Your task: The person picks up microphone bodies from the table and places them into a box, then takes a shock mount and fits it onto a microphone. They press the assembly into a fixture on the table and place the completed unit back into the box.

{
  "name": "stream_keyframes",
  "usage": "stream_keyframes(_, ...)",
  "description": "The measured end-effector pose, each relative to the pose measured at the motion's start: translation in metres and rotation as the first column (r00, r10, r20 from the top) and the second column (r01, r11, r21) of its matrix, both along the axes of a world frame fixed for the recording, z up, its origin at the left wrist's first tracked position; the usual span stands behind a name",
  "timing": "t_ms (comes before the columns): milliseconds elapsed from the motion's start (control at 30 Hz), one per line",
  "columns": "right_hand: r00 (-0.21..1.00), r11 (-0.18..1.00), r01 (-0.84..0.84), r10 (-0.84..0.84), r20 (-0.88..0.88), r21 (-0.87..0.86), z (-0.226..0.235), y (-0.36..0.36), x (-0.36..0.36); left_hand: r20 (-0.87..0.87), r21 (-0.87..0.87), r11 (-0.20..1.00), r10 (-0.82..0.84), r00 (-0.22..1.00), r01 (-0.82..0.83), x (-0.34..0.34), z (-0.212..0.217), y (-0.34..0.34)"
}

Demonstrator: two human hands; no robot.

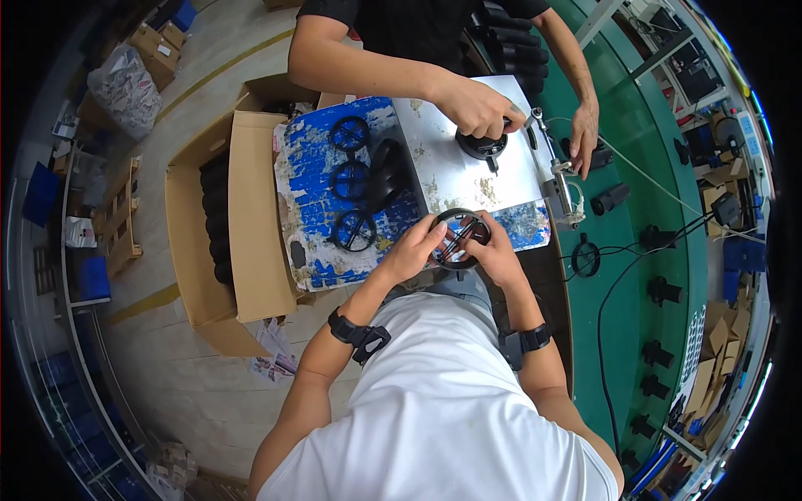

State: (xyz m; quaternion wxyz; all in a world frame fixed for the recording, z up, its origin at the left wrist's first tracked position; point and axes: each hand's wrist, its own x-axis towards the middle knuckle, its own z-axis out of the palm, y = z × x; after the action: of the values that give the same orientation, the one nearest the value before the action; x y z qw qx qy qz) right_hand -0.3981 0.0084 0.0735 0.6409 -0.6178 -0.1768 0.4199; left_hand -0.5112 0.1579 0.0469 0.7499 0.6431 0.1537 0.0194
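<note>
Both my hands hold a black ring with crossing bars [455, 245] in front of my body, by the near edge of a metal plate. My left hand [409, 252] grips its left rim, and my right hand [499, 253] is closed on the right rim, fingers partly behind it. On the worn blue board [313, 267] to the left, similar black rings [351, 181] lie in a column beside dark cylinders [388, 175]. Across from me, a co-worker's hand [474, 106] grips a round black part [482, 150] on the metal plate [434, 179].
An open cardboard box [259, 217] holding black cylinders [215, 221] stands left. The co-worker's other hand [583, 134] is near a metal clamp fixture [561, 188]. On the green table [597, 359] at right are cables, another black ring [586, 257] and several black fittings [662, 290].
</note>
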Motion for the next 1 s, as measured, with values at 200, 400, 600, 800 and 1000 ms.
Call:
stream_keyframes(200,0.992,0.994,0.111,-0.112,0.062,0.008,-0.001,0.008,0.003,0.101,0.035,0.999,-0.03,0.994,0.027,0.027,0.014,0.004)
stream_keyframes(400,0.985,0.989,0.145,-0.142,0.093,-0.021,0.0,0.004,0.004,0.103,0.256,0.963,0.065,0.992,-0.09,0.042,0.012,-0.003)
stream_keyframes(600,0.953,0.979,0.179,-0.148,0.264,-0.097,-0.013,0.003,0.012,0.026,0.469,0.874,0.131,0.991,-0.128,0.056,0.015,-0.011)
stream_keyframes(800,0.782,0.946,0.325,-0.276,0.559,0.012,-0.01,0.038,0.059,0.351,0.637,0.655,0.222,0.909,-0.406,0.107,0.004,0.007)
stream_keyframes(1000,0.483,0.875,0.429,-0.013,0.876,-0.224,-0.028,0.065,0.158,0.267,0.809,0.49,0.186,0.946,-0.324,0.191,-0.008,0.046)
